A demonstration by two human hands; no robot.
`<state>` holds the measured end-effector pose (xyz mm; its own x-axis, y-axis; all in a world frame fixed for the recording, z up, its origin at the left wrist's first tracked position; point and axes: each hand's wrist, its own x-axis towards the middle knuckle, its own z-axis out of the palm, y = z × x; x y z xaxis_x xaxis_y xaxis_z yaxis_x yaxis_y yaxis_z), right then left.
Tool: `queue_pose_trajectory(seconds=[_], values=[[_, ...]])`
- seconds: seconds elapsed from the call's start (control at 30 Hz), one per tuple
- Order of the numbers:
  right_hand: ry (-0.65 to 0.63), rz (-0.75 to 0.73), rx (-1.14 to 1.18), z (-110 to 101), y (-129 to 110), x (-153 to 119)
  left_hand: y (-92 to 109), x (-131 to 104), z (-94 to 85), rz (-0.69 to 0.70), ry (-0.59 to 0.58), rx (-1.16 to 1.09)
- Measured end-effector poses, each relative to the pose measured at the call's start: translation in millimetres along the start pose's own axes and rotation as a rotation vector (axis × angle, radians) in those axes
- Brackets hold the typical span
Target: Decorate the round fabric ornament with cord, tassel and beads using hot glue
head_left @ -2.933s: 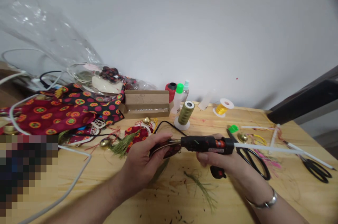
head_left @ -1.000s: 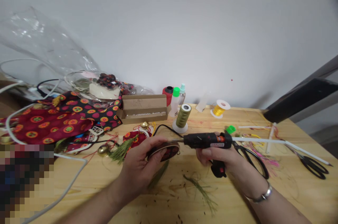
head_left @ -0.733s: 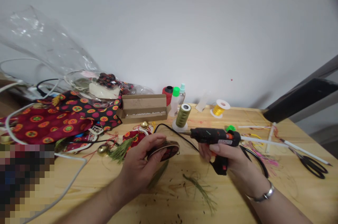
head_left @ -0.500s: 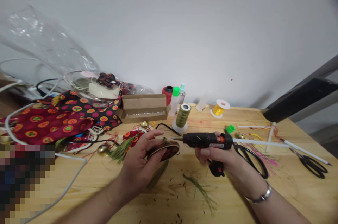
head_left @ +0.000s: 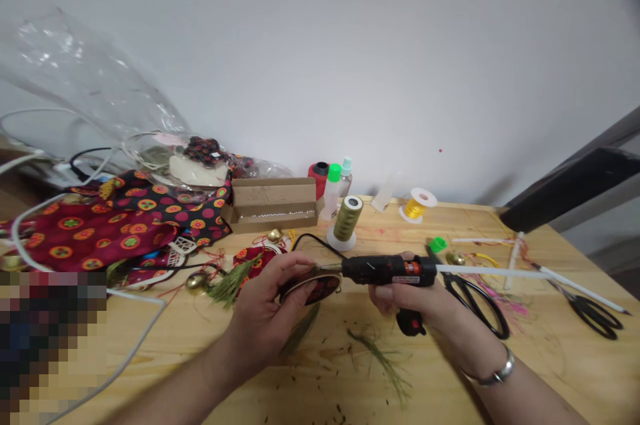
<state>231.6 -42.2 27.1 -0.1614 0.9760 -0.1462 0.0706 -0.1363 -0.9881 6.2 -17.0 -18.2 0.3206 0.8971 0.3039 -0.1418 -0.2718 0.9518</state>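
Observation:
Fingers and thumb of my left hand [head_left: 267,298] pinch a round, dark red patterned ornament [head_left: 323,289] with a pale rim, tilted over the table. My right hand [head_left: 417,298] is wrapped round a black glue gun [head_left: 385,269] that points left, a white glue stick [head_left: 493,271] sticking out of its back. The gun's nozzle lies at the upper edge of the ornament, close to my left fingertips; whether it touches cannot be made out. A green sprig [head_left: 383,361] lies on the wood below the gun.
An open cardboard box [head_left: 274,201], an olive thread spool [head_left: 348,219], a green-capped bottle [head_left: 331,191] and a yellow spool [head_left: 415,207] stand behind my hands. Patterned red cloth [head_left: 85,228] lies left. Black-handled scissors [head_left: 480,305] and a pencil [head_left: 590,286] lie right.
The glue gun has moved slightly left in my right hand, bringing its nozzle from beside the ornament's top to over its upper edge. My left hand has barely moved.

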Motion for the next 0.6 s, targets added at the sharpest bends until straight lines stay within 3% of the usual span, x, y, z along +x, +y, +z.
queue_pose_trajectory(seconds=[0.13,0.3,0.5,0.6], values=[[0.008,0.007,0.016,-3.3,7.0,3.6,0.9,0.9,1.2,0.003,0.004,-0.012],[-0.112,-0.010,0.052,-11.2,16.7,12.3,1.9,2.2,1.1,0.022,-0.013,0.007],[-0.090,-0.031,0.099,-15.2,16.0,12.8,2.9,2.4,0.2,0.010,-0.019,0.005],[-0.137,-0.056,0.123,-14.9,15.2,11.8,3.2,2.9,0.6,0.002,-0.031,0.009]])
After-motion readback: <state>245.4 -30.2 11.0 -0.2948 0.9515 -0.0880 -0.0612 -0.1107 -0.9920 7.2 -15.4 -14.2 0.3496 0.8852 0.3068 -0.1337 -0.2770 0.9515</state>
